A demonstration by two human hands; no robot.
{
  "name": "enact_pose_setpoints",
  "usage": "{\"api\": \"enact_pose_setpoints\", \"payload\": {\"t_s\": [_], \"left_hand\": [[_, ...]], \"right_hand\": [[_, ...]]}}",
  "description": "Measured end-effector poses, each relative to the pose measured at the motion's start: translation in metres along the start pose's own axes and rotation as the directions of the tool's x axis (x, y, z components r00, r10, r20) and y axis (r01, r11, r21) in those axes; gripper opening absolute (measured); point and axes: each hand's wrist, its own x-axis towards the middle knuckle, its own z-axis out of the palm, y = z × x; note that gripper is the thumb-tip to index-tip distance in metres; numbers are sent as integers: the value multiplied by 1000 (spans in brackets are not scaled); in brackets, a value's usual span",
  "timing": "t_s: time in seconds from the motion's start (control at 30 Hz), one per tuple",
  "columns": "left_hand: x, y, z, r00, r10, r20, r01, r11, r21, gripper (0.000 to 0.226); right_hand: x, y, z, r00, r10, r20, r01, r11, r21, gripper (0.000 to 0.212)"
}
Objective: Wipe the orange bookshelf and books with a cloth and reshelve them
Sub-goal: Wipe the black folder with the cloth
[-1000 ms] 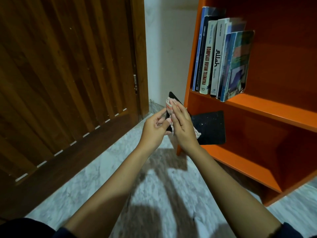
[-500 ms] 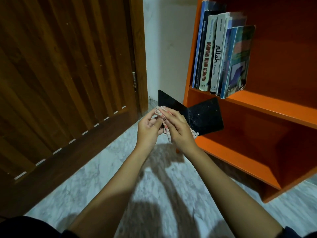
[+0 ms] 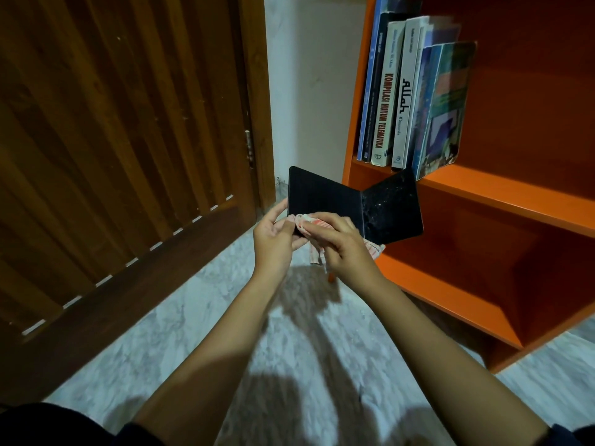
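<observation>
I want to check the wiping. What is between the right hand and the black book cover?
In the head view, the bunched cloth lies between the right hand and the open black book; the left hand holds the book's left edge.

Slatted dark wooden door [image 3: 112,156] at left, hinge [image 3: 247,149] on its right edge. White plastered wall [image 3: 309,91] beyond. Grey-white marbled floor [image 3: 193,333] (lighting dim, shadows cast).
</observation>
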Motion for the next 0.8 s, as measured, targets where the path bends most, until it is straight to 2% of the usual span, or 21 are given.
{"api": "enact_pose_setpoints", "payload": {"t_s": [0.1, 0.17, 0.23, 0.33, 0.43, 0.5, 0.63, 0.8], "left_hand": [[4, -2, -4, 999, -5, -43, 7, 998, 57, 37], [6, -1, -6, 999, 22, -44, -17, 992, 125, 37], [5, -1, -2, 998, 67, -21, -62, 980, 187, 37], [-6, 0, 13, 987, 152, 46, -159, 952, 263, 38], [-15, -1, 25, 975, 205, 89, -222, 926, 306, 39], [-15, 0, 23, 970, 221, 101, -241, 921, 305, 39], [-14, 5, 14, 963, 243, 114, -268, 906, 328, 38], [-11, 2, 12, 964, 262, 44, -260, 897, 358, 38]], "right_hand": [[-3, 3, -16, 991, 33, 133, -13, 989, -146, 49], [-4, 6, -26, 982, 111, 154, -80, 978, -194, 48], [-1, 3, -29, 989, 150, -1, -150, 984, -97, 52], [12, -12, -12, 939, 211, -272, -178, 974, 142, 45], [26, -23, 8, 854, 226, -469, -153, 970, 190, 43], [35, -22, 9, 807, 236, -541, -142, 967, 211, 43], [47, -5, -2, 793, 295, -534, -211, 954, 214, 41], [50, 12, -18, 804, 481, -350, -456, 876, 158, 48]]}}
